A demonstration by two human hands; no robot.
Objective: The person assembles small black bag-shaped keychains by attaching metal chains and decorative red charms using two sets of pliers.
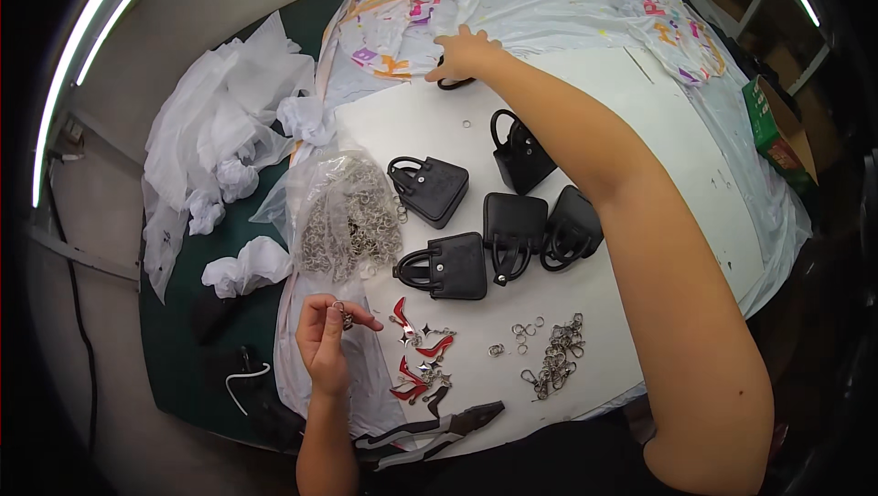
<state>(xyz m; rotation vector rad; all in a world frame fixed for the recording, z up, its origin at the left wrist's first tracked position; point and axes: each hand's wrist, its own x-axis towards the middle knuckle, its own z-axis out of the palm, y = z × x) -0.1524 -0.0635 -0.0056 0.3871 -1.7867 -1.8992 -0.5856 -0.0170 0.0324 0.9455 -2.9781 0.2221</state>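
Five black handbags (515, 217) lie on one board (700, 203), apart from the right hand (466, 53).

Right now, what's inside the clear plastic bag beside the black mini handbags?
The clear plastic bag holds a heap of silvery metal rings, some tangled together. Whatever lies deeper is covered by the outermost ones.

Blk top (549, 459), lower R of the pliers (471, 418): looks plain, fabric detail too dark to tell. L forearm (325, 441), L of pliers: bare, slim, narrowing twd wrist. L hand (325, 350), up & L of pliers: bare too. R arm (640, 249), R of pliers: bare from wrist to past elbow, wider twd lower end, w/ 1 small spot nr there. R hand (468, 55), well above pliers: bare, nails too small to make out.
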